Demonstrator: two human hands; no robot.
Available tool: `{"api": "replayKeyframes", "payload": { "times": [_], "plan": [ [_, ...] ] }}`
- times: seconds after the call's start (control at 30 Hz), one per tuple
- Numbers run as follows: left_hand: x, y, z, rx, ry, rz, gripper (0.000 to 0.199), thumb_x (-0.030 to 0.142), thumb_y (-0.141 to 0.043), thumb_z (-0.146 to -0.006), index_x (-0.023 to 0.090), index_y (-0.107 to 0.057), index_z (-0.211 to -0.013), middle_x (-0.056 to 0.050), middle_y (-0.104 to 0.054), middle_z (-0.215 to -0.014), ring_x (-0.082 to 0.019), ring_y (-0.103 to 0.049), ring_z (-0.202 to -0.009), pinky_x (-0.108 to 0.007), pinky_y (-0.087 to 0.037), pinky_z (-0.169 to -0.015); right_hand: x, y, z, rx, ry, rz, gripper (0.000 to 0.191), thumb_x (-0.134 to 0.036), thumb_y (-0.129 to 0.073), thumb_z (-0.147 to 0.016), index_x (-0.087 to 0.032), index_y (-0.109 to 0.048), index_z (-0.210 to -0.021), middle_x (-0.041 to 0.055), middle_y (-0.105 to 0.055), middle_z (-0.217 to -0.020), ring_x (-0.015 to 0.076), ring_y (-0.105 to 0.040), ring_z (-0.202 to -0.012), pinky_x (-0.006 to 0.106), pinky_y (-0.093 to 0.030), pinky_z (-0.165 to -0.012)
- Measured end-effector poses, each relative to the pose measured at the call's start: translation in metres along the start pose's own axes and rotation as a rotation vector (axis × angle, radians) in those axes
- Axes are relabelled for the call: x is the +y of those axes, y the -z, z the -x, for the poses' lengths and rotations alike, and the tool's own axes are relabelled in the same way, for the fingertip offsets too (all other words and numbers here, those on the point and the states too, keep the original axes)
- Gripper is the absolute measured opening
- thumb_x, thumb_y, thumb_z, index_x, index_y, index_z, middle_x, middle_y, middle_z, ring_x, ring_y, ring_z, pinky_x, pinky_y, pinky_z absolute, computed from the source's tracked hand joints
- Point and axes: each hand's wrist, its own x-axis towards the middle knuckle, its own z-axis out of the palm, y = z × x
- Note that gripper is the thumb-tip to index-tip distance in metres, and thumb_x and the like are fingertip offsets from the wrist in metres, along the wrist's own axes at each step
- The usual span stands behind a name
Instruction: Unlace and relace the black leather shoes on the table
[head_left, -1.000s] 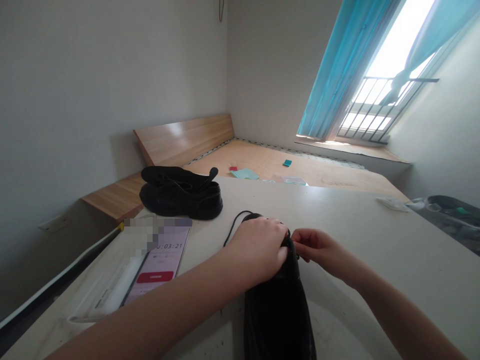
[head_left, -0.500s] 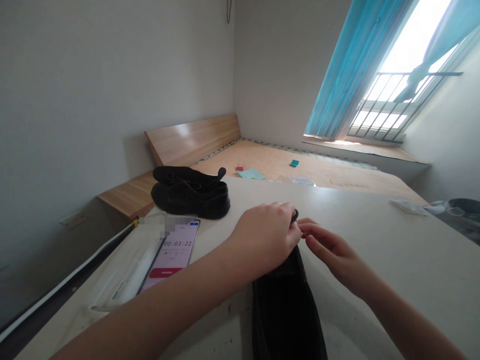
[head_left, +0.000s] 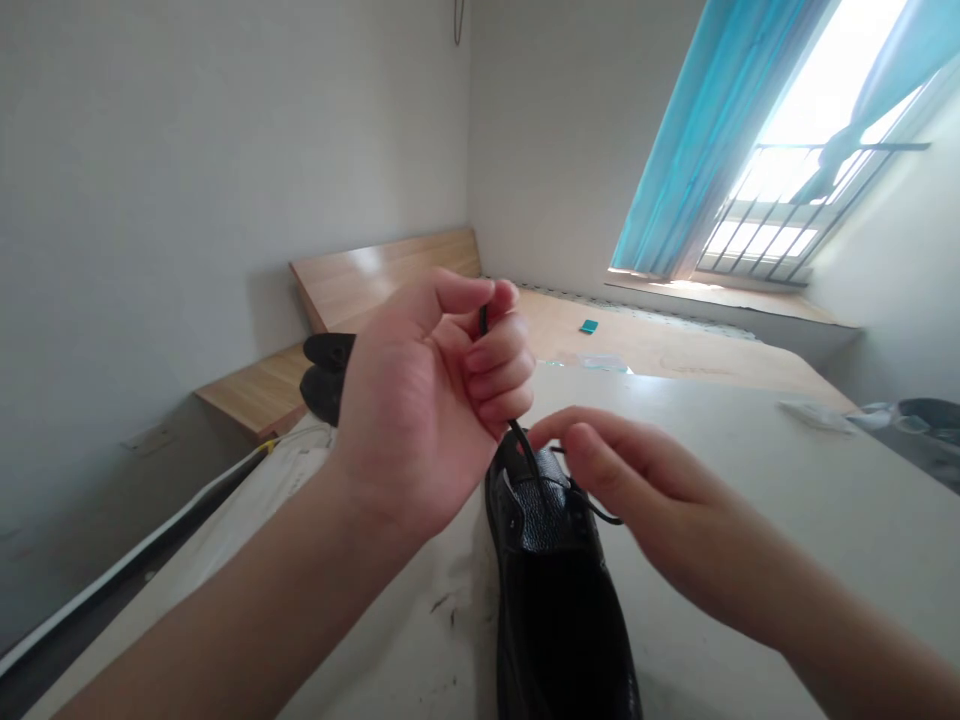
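Pinching the black lace [head_left: 483,320] in your left hand [head_left: 424,400], you had your right hand [head_left: 645,490] half open and empty, just above the black leather shoe [head_left: 555,600] on the bench [head_left: 750,480] — a weak pinch could let the lace slip.

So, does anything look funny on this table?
Yes, a little. The white table has dark scuff marks beside the black leather shoe, and they stand out on the pale top. The shoe's black lace isn't tied, either: the left hand pulls it straight up.
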Motion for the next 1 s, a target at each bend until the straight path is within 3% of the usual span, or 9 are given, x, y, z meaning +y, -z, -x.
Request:
{"api": "replayKeyframes", "payload": {
  "times": [0.1, 0.27, 0.43, 0.57, 0.63, 0.73, 0.83, 0.93, 1.0],
  "plan": [
    [-0.013, 0.003, -0.007, 0.016, 0.005, 0.025, 0.022, 0.029, -0.041, -0.084, 0.020, -0.043, -0.065, 0.006, -0.020, -0.052, -0.008, -0.022, -0.040, -0.021, -0.023, -0.037, -0.001, -0.013, -0.011, -0.142, -0.045, -0.042, 0.042, -0.057, -0.048, -0.087, -0.019, -0.059, -0.073, -0.0013, -0.040, -0.060, 0.0105, -0.034, -0.054, 0.024, -0.027, -0.044],
    [-0.021, 0.013, -0.026, -0.081, 0.007, 0.017, 0.013, 0.021, -0.045, -0.080, 0.018, -0.049, -0.068, 0.005, -0.026, -0.053, -0.007, -0.028, -0.043, -0.019, -0.028, -0.038, 0.008, -0.009, -0.017, -0.091, -0.076, -0.045, 0.030, -0.043, -0.050, -0.087, -0.019, -0.061, -0.073, -0.0031, -0.040, -0.057, 0.0093, -0.033, -0.051, 0.023, -0.027, -0.044],
    [-0.020, 0.011, -0.026, -0.099, -0.054, -0.114, 0.023, 0.030, -0.041, -0.086, 0.019, -0.054, -0.070, 0.003, -0.034, -0.055, -0.010, -0.039, -0.048, -0.023, -0.040, -0.047, 0.030, -0.020, -0.020, 0.060, -0.013, 0.025, 0.036, -0.045, -0.055, -0.087, -0.023, -0.052, -0.115, -0.0034, -0.048, -0.068, 0.0112, -0.041, -0.059, 0.023, -0.033, -0.051],
    [-0.020, 0.003, -0.013, -0.099, -0.111, -0.270, 0.028, 0.034, -0.040, -0.089, 0.020, -0.059, -0.073, 0.001, -0.040, -0.055, -0.013, -0.050, -0.053, -0.024, -0.045, -0.049, 0.038, -0.025, -0.023, 0.042, 0.118, 0.016, 0.023, -0.041, -0.049, -0.092, -0.019, -0.056, -0.088, -0.0022, -0.046, -0.068, 0.0114, -0.040, -0.063, 0.024, -0.034, -0.056],
    [-0.022, 0.003, -0.013, -0.111, -0.135, -0.333, 0.028, 0.034, -0.041, -0.088, 0.019, -0.061, -0.074, -0.001, -0.045, -0.058, -0.015, -0.056, -0.060, -0.026, -0.049, -0.054, 0.034, -0.018, -0.024, 0.001, 0.152, -0.027, 0.033, -0.039, -0.040, -0.096, -0.018, -0.053, -0.075, -0.0018, -0.044, -0.065, 0.0107, -0.039, -0.061, 0.024, -0.034, -0.056],
    [-0.026, 0.011, -0.024, -0.036, -0.198, -0.390, 0.019, 0.029, -0.047, -0.082, 0.020, -0.064, -0.082, -0.004, -0.059, -0.079, -0.019, -0.062, -0.086, -0.033, -0.053, -0.077, 0.028, -0.005, -0.023, -0.090, 0.125, -0.046, 0.042, -0.045, -0.035, -0.098, -0.018, -0.053, -0.071, -0.0032, -0.040, -0.060, 0.0093, -0.036, -0.055, 0.023, -0.031, -0.050],
    [-0.030, 0.025, -0.043, 0.175, -0.129, -0.408, 0.028, 0.029, -0.047, -0.079, 0.023, -0.062, -0.101, -0.005, -0.060, -0.118, -0.025, -0.052, -0.116, -0.046, -0.044, -0.098, 0.025, 0.004, -0.020, -0.106, 0.082, 0.028, 0.048, -0.054, -0.034, -0.096, -0.018, -0.054, -0.070, -0.0035, -0.039, -0.058, 0.0092, -0.035, -0.051, 0.023, -0.029, -0.047],
    [-0.034, 0.039, -0.058, 0.262, 0.058, -0.452, 0.035, 0.032, -0.039, -0.082, 0.025, -0.058, -0.111, -0.006, -0.047, -0.140, -0.032, -0.040, -0.130, -0.056, -0.040, -0.098, 0.027, 0.006, -0.019, -0.093, 0.089, 0.152, 0.052, -0.057, -0.031, -0.095, -0.019, -0.052, -0.066, -0.0019, -0.044, -0.058, 0.0098, -0.038, -0.052, 0.024, -0.032, -0.048],
    [-0.039, 0.045, -0.065, 0.269, 0.040, -0.471, 0.034, 0.035, -0.037, -0.084, 0.025, -0.057, -0.111, -0.006, -0.045, -0.141, -0.032, -0.038, -0.132, -0.054, -0.040, -0.097, 0.027, 0.006, -0.020, -0.124, 0.084, 0.255, 0.052, -0.055, -0.030, -0.096, -0.019, -0.049, -0.063, -0.0014, -0.046, -0.056, 0.0103, -0.040, -0.052, 0.024, -0.033, -0.049]
  ]
}}
